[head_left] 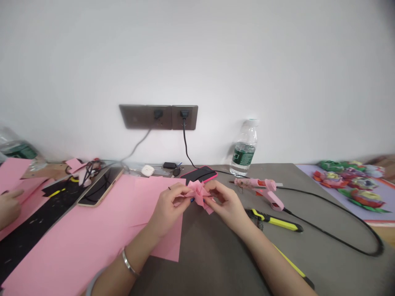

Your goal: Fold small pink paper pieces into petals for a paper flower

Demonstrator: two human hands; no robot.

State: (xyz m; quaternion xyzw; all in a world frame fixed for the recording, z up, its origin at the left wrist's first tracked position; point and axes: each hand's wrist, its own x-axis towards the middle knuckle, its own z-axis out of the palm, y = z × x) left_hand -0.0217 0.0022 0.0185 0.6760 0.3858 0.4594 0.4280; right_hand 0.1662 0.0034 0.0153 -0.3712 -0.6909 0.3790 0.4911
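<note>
A folded pink paper flower [198, 191] is held up between both hands above the grey table [212, 255]. My left hand [171, 203] pinches its left side between thumb and fingers. On the opposite side, my right hand [226, 205] grips a petal the same way. Sheets of pink paper [101, 230] lie beneath and left of my left forearm. Behind the flower rests a phone with a pink edge [203, 174]. To the right of my right hand are a pink glue gun [256, 185] and yellow-and-black pliers [277, 222].
A water bottle [243, 150] stands against the wall, near a power outlet [159, 117]. The glue gun's black cable [339, 236] loops at right. Colourful paper flowers [354, 183] lie far right. A phone [101, 187] rests on the paper; another person's hand [9, 207] shows at left.
</note>
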